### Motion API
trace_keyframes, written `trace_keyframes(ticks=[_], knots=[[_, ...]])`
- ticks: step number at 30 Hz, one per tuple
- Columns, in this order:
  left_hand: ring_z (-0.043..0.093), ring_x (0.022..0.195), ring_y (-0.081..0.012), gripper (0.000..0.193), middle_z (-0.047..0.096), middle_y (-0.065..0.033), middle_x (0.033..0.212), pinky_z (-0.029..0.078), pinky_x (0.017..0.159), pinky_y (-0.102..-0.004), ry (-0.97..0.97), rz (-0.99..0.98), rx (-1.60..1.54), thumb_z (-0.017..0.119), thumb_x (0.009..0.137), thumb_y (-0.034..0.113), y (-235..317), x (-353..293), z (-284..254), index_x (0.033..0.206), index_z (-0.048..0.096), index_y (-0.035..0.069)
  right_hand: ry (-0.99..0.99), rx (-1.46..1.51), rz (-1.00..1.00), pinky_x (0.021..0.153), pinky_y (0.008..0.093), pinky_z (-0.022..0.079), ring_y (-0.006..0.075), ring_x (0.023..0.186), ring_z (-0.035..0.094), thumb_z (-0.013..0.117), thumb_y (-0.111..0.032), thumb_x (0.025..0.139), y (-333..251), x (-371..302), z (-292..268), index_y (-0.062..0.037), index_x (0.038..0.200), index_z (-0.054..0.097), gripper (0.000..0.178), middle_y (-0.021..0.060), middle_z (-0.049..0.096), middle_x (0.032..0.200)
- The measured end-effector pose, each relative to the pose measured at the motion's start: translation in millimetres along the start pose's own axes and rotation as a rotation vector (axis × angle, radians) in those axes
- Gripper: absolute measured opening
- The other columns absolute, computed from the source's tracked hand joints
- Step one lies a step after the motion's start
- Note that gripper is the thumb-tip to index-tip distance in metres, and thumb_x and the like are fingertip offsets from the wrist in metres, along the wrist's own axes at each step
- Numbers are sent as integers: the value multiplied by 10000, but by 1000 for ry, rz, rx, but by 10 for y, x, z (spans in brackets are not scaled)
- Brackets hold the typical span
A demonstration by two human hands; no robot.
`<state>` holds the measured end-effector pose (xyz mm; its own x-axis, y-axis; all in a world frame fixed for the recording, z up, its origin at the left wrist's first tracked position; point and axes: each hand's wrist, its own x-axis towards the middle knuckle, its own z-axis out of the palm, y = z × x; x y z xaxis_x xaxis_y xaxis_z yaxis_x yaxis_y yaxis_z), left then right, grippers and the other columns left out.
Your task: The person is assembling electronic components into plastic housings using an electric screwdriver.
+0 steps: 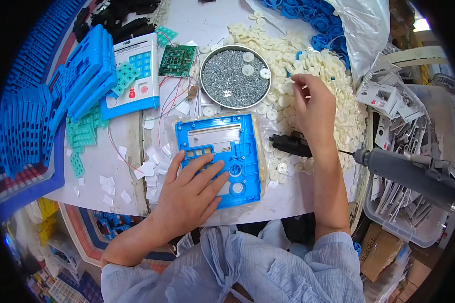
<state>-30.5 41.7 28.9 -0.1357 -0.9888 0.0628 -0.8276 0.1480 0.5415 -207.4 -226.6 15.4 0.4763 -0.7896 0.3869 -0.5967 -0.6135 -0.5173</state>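
A blue plastic panel (245, 151) with cut-out windows and posts lies in front of me on a padded, plastic-wrapped block. My left hand (192, 184) rests flat on its lower left part, fingers spread. Above a heap of cream plastic gear discs (341, 101), my right hand (313, 106) is raised with thumb and fingertips pinched together; whatever is between them is too small to make out. Partly beneath my right wrist lies a black plastic mechanism (290, 145). A round tin of small metal screws (227, 83) stands just beyond the panel, with several cream discs on top.
A grey electric screwdriver (404, 169) lies at the right, bit pointing left. Beyond it, a clear bin (424, 230) holds white printed parts. To the left are stacked blue panels (28, 121), a white-and-blue toy casing (136, 76), a green circuit board (178, 61) and teal keypads (83, 134).
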Motion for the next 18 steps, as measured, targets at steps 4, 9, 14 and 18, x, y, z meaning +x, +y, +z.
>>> trace_keyframes(ticks=[4,9,14,18], knots=[[614,1157,-333,377,660,-132,1227,418,1041,-528,212,5,-109,746,824,117,-11,78,-95,1192,677,77,-226,796,355,640,283,560,141,719,698,652,-28,974,-407,-242,-129,29,1147,678,184,77,700,877],[645,728,-266,150,670,-94,879,496,633,-387,237,-268,-617,742,895,149,90,343,-217,1003,687,59,-533,1236,580,667,254,584,141,751,708,684,-31,966,-948,-737,-184,33,1181,678,225,58,702,898],[640,686,-272,119,633,-89,782,482,601,-409,-4,-219,-599,721,911,158,100,162,-114,908,657,58,-438,476,-237,637,320,579,256,750,714,755,23,840,-947,-1036,-352,13,1011,711,177,102,706,874],[655,820,-299,164,651,-108,908,513,702,-411,51,-93,-406,741,883,141,162,40,22,985,664,38,-531,338,-171,616,354,566,280,712,703,772,-8,817,-903,-1183,-479,-20,907,688,124,123,700,823]])
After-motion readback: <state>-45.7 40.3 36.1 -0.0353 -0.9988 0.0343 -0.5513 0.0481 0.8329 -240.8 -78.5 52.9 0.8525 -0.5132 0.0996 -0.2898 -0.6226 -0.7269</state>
